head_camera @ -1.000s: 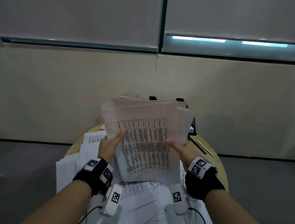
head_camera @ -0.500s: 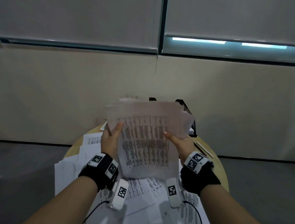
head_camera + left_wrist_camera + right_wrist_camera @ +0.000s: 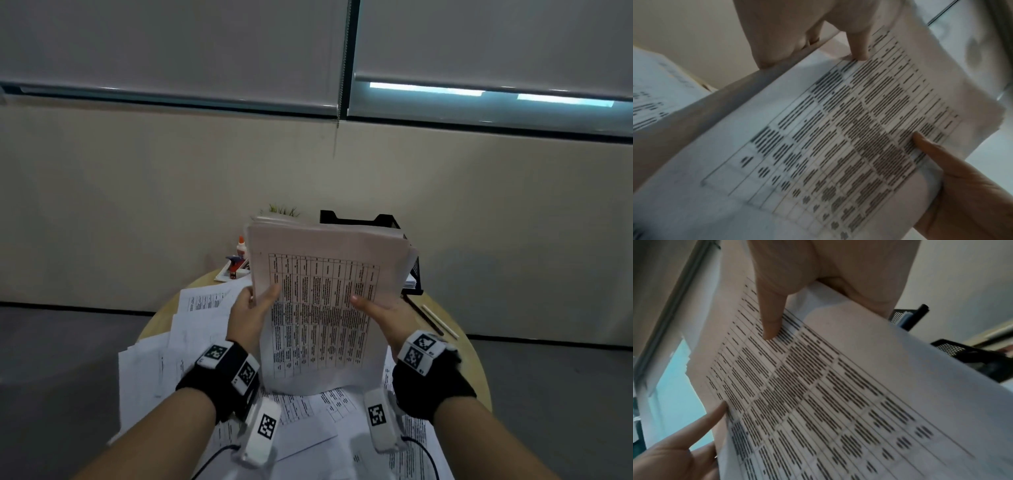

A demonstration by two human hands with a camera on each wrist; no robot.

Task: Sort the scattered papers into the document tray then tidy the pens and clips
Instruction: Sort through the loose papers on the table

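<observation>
The stack of papers (image 3: 322, 308) is showing matt white paper printed with dark tables; at one o'clock the document tray (image 3: 412, 274) is looking like black mesh — probably metal — and the table (image 3: 469, 363) is appearing as smooth pale wood.

Document tray (image 3: 359, 219): largely hidden behind the held paper stack (image 3: 325, 308); contents not discernible. Printed text on the stack: blurred, unreadable in all views. Fingers behind the stack: concealed. Scattered papers (image 3: 205, 301): cut off by the lower edge.
</observation>
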